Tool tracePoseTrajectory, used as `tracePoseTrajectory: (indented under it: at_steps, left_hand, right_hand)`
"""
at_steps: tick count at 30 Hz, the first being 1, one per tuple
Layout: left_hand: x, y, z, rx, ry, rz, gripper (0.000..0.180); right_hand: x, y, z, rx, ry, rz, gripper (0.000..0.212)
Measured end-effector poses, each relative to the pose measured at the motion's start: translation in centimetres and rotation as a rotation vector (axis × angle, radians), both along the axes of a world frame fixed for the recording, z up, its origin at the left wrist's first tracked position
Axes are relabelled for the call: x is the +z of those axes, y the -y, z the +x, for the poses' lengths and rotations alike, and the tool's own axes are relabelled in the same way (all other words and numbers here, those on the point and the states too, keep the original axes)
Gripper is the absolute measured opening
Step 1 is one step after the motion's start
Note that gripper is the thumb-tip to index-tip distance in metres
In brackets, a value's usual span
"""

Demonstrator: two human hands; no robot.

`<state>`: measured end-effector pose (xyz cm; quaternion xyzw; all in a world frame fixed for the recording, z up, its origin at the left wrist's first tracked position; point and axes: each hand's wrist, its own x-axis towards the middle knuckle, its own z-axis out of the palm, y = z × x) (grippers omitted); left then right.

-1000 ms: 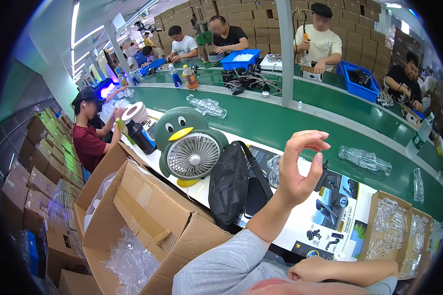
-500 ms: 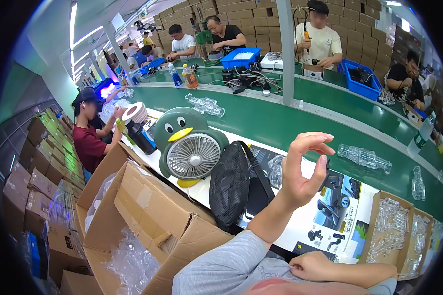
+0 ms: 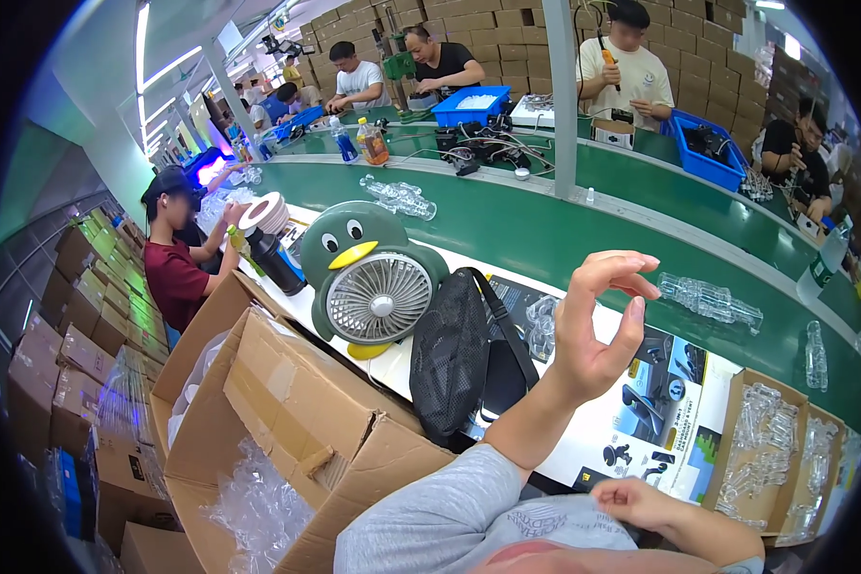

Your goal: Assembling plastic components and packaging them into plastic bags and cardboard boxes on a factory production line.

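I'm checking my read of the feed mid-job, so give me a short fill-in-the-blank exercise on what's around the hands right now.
1. The left hand is raised in the air with its fingers curled and holds ____.
2. The desk fan is shaped like a ____.
3. Beside the fan stands a mesh bag coloured ____.
4. The right hand rests low, near the open ____ carton.

Missing words: nothing; penguin; black; cardboard

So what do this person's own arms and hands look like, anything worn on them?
Both hands are bare: no gloves, rings or watch show. The left hand comes off a bare forearm, with a short grey sleeve at the shoulder. The right hand and its forearm are bare too.
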<state>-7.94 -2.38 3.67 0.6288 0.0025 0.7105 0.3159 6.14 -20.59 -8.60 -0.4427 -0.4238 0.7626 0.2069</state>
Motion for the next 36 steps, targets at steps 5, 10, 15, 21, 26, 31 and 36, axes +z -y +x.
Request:
tracePoseTrajectory:
  at_steps: [5,10,15,21,26,31,36]
  left_hand:
    - [0.0,0.0,0.1,-0.007,-0.009,0.009,0.033]
    - [-0.1,0.2,0.0,-0.016,-0.024,0.037,0.032]
    - [-0.3,0.5,-0.1,-0.004,-0.037,0.025,0.032]
    - [-0.1,0.5,0.2,-0.015,-0.038,0.026,0.032]
    - [-0.1,0.9,0.5,-0.02,-0.067,0.057,0.033]
    - [-0.1,1.2,1.0,-0.042,-0.068,0.058,0.034]
    - [-0.4,1.4,1.1,-0.063,-0.086,0.048,0.034]
  right_hand:
    - [1.5,0.5,-1.4,0.346,0.257,0.255,0.015]
    - [2.8,1.2,-0.7,0.171,0.467,0.306,0.022]
    - [3.3,4.1,2.8,-0.031,0.208,0.34,0.018]
    - [5.7,6.6,4.6,0.105,-0.38,0.627,0.021]
    - [5.4,7.2,3.7,0.152,-0.335,0.622,0.018]
    - [3.1,7.8,4.8,0.332,-0.523,0.663,0.017]
    - [0.8,7.3,3.7,0.467,-0.787,0.793,0.015]
